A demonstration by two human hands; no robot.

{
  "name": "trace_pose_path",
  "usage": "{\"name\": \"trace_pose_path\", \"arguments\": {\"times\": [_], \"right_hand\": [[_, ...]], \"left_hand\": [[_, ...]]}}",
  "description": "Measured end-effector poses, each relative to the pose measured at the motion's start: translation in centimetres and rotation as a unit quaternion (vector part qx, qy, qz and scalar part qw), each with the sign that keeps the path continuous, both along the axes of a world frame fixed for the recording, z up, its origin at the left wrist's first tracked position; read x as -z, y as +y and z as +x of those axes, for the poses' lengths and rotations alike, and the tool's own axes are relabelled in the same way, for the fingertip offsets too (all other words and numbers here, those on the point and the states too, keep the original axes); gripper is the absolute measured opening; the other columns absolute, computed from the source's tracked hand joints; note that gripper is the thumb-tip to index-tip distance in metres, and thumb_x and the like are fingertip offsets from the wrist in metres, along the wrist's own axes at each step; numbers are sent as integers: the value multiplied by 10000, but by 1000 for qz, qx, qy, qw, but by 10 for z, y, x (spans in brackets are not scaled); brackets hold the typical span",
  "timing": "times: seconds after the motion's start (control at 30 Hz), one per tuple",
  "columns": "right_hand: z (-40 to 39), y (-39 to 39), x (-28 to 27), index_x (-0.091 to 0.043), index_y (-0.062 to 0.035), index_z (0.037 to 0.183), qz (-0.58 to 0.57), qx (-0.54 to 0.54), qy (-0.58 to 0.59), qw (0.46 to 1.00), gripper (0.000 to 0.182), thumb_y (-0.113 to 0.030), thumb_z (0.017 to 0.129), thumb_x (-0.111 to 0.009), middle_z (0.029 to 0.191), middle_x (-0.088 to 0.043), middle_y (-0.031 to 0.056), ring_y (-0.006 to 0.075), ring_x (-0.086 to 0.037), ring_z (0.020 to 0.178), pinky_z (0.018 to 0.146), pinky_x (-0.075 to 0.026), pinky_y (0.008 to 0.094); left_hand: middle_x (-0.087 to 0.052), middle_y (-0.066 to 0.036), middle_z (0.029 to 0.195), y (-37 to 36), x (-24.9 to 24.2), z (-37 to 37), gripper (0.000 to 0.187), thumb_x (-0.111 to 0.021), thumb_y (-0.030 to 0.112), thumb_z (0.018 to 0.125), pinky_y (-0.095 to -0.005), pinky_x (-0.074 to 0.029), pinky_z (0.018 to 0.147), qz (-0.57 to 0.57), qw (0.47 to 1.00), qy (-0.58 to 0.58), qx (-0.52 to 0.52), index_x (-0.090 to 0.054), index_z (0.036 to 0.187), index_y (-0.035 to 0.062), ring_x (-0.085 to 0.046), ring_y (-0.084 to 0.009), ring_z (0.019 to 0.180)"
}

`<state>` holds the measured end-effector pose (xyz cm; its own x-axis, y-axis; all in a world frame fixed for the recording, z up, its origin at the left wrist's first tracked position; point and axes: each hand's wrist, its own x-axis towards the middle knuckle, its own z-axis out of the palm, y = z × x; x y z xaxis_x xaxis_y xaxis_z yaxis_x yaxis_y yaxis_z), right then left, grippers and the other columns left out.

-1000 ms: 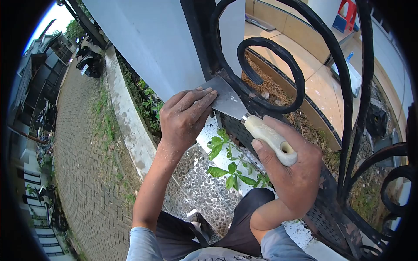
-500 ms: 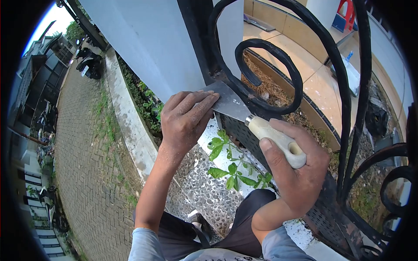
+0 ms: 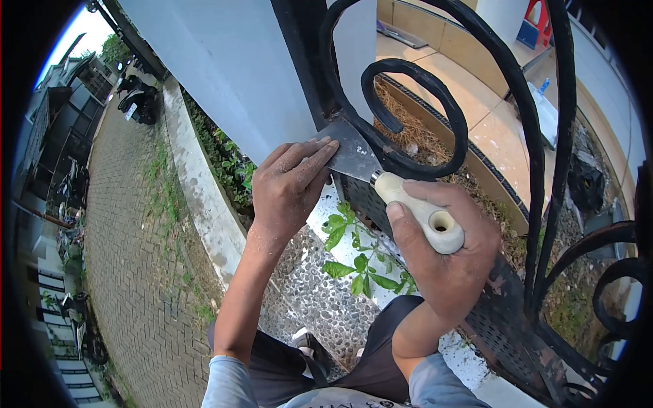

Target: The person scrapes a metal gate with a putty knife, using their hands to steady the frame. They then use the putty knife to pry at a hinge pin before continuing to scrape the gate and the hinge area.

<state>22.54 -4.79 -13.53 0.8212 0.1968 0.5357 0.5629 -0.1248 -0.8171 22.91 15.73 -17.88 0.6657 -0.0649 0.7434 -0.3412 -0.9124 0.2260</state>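
A scraper (image 3: 388,187), its thin grey metal blade (image 3: 355,162) scuffed and flecked with white, lies between a person's two hands, beside a black iron bar (image 3: 371,134) of an ornamental frame. Its smooth, cream-coloured handle (image 3: 411,202), rounded and pierced by a hole near the butt, is clamped in the right hand (image 3: 459,248), the thumb along the near side; a short shiny collar joins handle to blade. The left hand (image 3: 289,180), dusted with pale powder, lays extended fingers side by side on the blade; whether its thumb pinches from beneath cannot be told. Just beyond the blade, the bar shows rough, brownish worn patches, and a thick, glossy iron scroll (image 3: 457,129) curls above the right hand. A smooth white wall (image 3: 224,75) rises beyond the left hand, while a perforated dark panel (image 3: 364,198) runs below the blade, between the hands. Nearer the body, a green leafy plant (image 3: 364,272) spreads over white-spattered ground set with rounded pebbles (image 3: 316,289). Farther off, a brick-patterned lane (image 3: 129,224) stretches left of the left hand, and glossy beige tiles (image 3: 469,95) lie beyond the scroll, above the right hand
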Motion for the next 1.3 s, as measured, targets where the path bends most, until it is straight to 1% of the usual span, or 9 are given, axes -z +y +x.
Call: {"name": "trace_pose_path", "arguments": {"times": [0.2, 0.3, 0.53, 0.7, 0.8, 0.9, 1.13, 1.23, 1.3], "right_hand": [[5, 7, 1, -664, 21, 878, 8, 21, -23, 999, 157, -37, 747, -729, 792, -680, 145, 138, -651, 701, 621, -502, 264], [8, 5, 5, -673, 3, 888, 1, 23, -89, 996, 177, -83, 749, -743, 765, -690, 173, 223, -706, 704, 567, -559, 296], [5, 4, 3, -673, -1, 876, 2, 10, -87, 996, 183, -81, 734, -755, 758, -690, 158, 233, -708, 710, 572, -559, 301], [10, 11, 8, -675, -8, 866, -7, 7, -48, 999, 186, -86, 721, -761, 753, -691, 146, 233, -706, 698, 569, -552, 303], [6, 4, 4, -671, -4, 860, -26, 25, -101, 994, 189, -87, 718, -762, 749, -689, 145, 234, -704, 691, 566, -551, 308], [13, 10, 10, -667, -1, 860, 1, 20, -82, 996, 192, -90, 717, -761, 748, -688, 148, 233, -704, 694, 562, -549, 307], [16, 5, 8, -668, -8, 878, 8, 38, -31, 999, 157, -78, 761, -745, 772, -692, 157, 210, -703, 724, 579, -550, 291], [14, 4, 9, -655, 31, 907, 6, 23, 7, 1000, 162, -72, 796, -712, 810, -661, 105, 115, -607, 725, 646, -474, 251], [14, 5, 6, -655, 32, 905, 8, 31, 23, 999, 163, -72, 794, -713, 810, -661, 102, 114, -607, 728, 651, -472, 247]], "left_hand": [[-692, -93, 940, 3, 1, 6, 359, -686, -58, 668, -316, -530, 718, 4, 1000, -15, 1, -705, 1010, 52, -658, -224, 827], [-691, -94, 940, 1, 5, 8, 355, -685, -57, 678, -311, -531, 712, -19, 1000, -4, 16, -705, 1014, 54, -660, -225, 824], [-687, -109, 916, 6, 23, 11, 358, -693, -75, 654, -322, -536, 725, -23, 995, -86, 44, -705, 994, 37, -667, -241, 858], [-688, -112, 899, 5, 24, 12, 357, -675, -89, 652, -334, -540, 751, -50, 996, -69, 12, -707, 987, 32, -676, -255, 866], [-690, -108, 919, 1, 20, 7, 325, -681, -79, 673, -330, -540, 762, -49, 998, -38, 28, -711, 977, 33, -673, -245, 898], [-691, -101, 916, 7, 14, 13, 308, -686, -71, 685, -324, -539, 762, -48, 998, -34, 6, -712, 972, 38, -675, -236, 892], [-684, -88, 927, 6, 4, 13, 316, -687, -60, 693, -332, -520, 770, -47, 999, 0, -6, -710, 987, 52, -646, -227, 902], [-682, -70, 921, 10, 5, 17, 320, -701, -33, 671, -336, -521, 722, -26, 999, -32, 6, -707, 978, 58, -638, -226, 847], [-682, -69, 920, 10, 5, 17, 321, -702, -35, 667, -335, -520, 723, -27, 999, -27, 10, -709, 974, 59, -637, -226, 847]]}}
